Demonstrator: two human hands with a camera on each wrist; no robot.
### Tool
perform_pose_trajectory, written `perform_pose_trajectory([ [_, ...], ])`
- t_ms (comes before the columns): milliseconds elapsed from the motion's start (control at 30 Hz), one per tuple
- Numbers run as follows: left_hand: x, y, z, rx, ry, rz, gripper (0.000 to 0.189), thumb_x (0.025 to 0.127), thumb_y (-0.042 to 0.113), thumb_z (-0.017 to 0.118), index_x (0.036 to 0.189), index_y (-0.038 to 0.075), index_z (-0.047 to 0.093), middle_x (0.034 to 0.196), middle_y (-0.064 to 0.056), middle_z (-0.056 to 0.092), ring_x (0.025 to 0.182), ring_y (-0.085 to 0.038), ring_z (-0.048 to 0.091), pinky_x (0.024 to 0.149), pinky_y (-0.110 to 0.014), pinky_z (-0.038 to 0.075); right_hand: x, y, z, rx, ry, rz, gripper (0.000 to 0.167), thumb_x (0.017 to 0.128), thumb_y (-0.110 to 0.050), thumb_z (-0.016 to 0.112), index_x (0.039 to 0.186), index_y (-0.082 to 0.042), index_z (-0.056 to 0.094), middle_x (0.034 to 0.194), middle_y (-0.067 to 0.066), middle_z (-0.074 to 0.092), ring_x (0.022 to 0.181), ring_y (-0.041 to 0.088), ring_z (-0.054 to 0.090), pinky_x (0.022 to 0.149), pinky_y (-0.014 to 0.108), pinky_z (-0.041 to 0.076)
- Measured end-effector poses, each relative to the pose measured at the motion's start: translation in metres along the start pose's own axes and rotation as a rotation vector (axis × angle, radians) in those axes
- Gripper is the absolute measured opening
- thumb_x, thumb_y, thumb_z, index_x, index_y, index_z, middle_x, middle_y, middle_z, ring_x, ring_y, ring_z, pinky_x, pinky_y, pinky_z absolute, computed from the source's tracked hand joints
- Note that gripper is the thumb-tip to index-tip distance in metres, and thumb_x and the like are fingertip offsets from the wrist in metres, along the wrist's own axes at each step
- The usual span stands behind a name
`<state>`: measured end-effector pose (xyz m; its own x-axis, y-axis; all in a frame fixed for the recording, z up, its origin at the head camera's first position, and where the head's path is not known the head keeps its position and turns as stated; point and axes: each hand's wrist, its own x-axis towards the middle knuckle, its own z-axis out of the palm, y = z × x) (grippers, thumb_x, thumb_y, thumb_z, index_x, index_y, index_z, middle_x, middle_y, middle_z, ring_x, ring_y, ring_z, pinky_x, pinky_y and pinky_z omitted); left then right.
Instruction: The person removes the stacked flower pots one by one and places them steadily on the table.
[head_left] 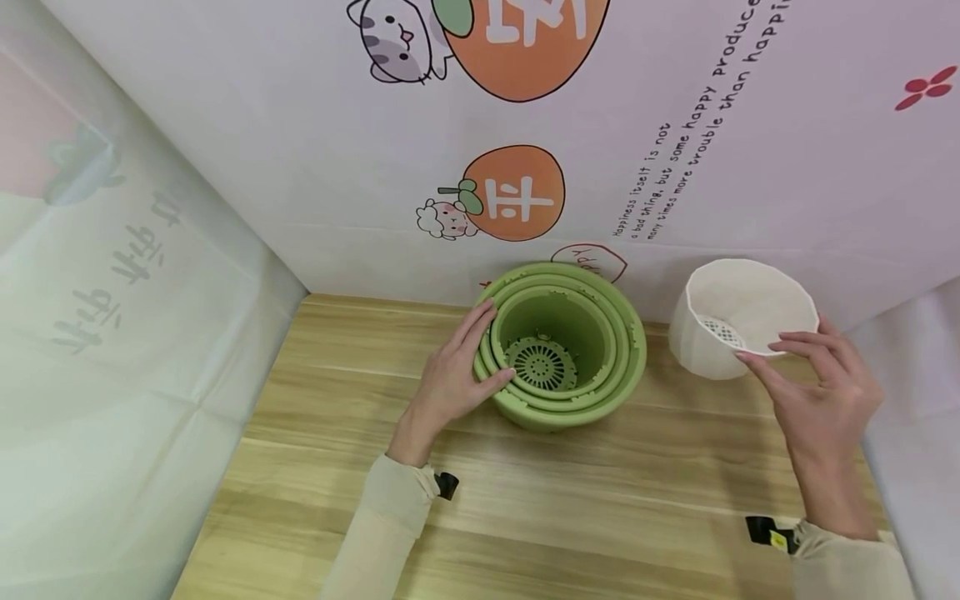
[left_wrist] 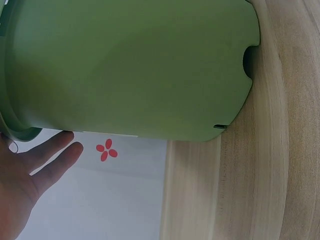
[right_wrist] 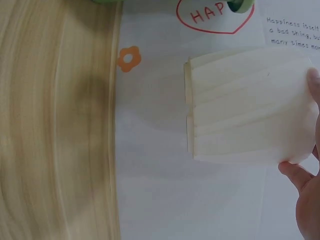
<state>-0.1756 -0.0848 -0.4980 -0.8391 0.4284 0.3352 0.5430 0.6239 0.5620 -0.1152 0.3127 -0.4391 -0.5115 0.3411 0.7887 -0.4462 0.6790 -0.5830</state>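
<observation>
A stack of green plastic flower pots (head_left: 558, 414), nested one inside another, stands on the table, its innermost floor slotted. My left hand (head_left: 453, 375) holds the stack by its left rim, thumb over the rims; in the left wrist view two fingers (left_wrist: 55, 159) stretch along the outside below the rim. On the right, my right hand (head_left: 828, 400) pinches the near right rim of a white ribbed flower pot (head_left: 705, 350) with a perforated bottom. That pot is raised off the table, mouth up and slightly tilted, as the right wrist view shows its side (right_wrist: 245, 105).
The wood-grain table (head_left: 480, 533) ends at a white printed sheet (head_left: 360, 192) rising close behind the pots. Further sheets flank it at left (head_left: 135, 250) and right (head_left: 918, 400). A black wrist strap (head_left: 761, 530) sits at the right sleeve.
</observation>
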Motion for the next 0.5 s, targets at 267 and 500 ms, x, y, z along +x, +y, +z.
perform_pose_trajectory([
  [267, 0.001, -0.001, 0.0, 0.001, 0.014, 0.015, 0.093, 0.089, 0.072, 0.046, 0.158, 0.013, 0.026, 0.165, 0.003, 0.019, 0.11, -0.027, 0.061, 0.045, -0.024, 0.037, -0.009, 0.015, -0.005, -0.076, -0.031, -0.008, 0.039, 0.064, -0.016, 0.094, 0.073, 0.013, 0.071, 0.082, 0.025, 0.068, 0.109, 0.039, 0.065, 0.104, 0.04, 0.046],
  [500, 0.002, -0.002, 0.0, 0.008, 0.015, 0.012, 0.091, 0.088, 0.064, 0.054, 0.158, 0.014, 0.027, 0.164, 0.005, 0.02, 0.091, -0.022, 0.062, 0.044, -0.024, 0.036, -0.016, 0.027, -0.007, -0.096, -0.032, 0.001, 0.044, 0.066, -0.025, 0.093, 0.073, 0.013, 0.071, 0.081, 0.027, 0.066, 0.108, 0.04, 0.065, 0.105, 0.04, 0.045],
])
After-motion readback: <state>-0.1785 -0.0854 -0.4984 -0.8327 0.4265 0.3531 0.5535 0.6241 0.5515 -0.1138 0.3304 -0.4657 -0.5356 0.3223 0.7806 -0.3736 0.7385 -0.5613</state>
